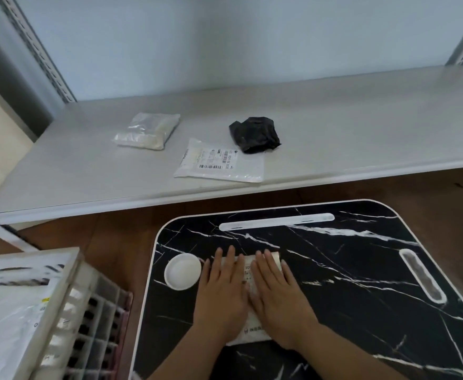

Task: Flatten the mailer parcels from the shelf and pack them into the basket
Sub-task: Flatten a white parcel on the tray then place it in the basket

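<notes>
In the head view, a white mailer parcel [248, 272] lies near the middle of the black marble-patterned lap table [348, 297], a little toward its left edge, just right of the round white cup recess [182, 271]. It looks thin and pale, with a printed label strip showing in the gap between the hands; most of its surface is covered, so only its far end, a middle sliver and its near edge can be seen, and the print is too small to read. The left hand [220, 294] and the right hand [278, 294] lie side by side on it, palms down, fingers straight and spread, pressing flat. On the grey shelf [362, 127] behind the table lie three more parcels: a flat white mailer with barcode label [220, 163] near the front edge, a crumpled black mailer [255, 134] just behind its right end, and a puffy clear-white mailer [148, 130] farther left. At the lower left, the white slatted basket [68, 311] is cut off by the frame edge; it holds white mailers [14, 303], blurred and hard to tell apart.
</notes>
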The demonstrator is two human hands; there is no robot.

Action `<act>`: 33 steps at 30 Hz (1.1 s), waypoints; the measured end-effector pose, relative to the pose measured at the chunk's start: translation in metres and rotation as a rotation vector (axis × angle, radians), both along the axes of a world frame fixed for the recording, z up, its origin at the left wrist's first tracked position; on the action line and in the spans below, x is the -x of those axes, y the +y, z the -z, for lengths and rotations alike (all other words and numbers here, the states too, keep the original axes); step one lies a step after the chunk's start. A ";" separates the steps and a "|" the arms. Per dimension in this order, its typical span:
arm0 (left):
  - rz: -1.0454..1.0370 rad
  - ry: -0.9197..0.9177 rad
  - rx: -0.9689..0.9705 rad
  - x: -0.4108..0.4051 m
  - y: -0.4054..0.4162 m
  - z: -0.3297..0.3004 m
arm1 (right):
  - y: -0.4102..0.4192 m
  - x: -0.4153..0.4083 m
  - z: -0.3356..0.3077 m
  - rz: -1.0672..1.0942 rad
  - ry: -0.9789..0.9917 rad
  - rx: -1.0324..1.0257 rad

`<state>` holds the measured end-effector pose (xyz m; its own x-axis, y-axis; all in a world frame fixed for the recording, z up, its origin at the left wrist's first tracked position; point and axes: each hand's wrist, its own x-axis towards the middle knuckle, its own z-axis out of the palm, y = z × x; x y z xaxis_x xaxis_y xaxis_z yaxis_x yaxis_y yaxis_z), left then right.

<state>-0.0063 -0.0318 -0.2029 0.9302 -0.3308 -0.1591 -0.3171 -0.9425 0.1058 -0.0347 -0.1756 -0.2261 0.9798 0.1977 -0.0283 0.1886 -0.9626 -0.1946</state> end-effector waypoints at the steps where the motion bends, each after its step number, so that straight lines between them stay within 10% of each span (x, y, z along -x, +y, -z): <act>1: 0.005 -0.021 0.015 0.000 0.000 0.010 | 0.002 0.000 0.004 -0.017 -0.012 0.025; 28: 0.057 -0.004 -0.009 -0.007 0.011 0.032 | -0.030 -0.011 -0.003 -0.140 0.197 0.007; 33: -0.354 -0.005 0.122 0.005 0.013 0.001 | -0.036 -0.003 -0.022 0.225 0.087 -0.103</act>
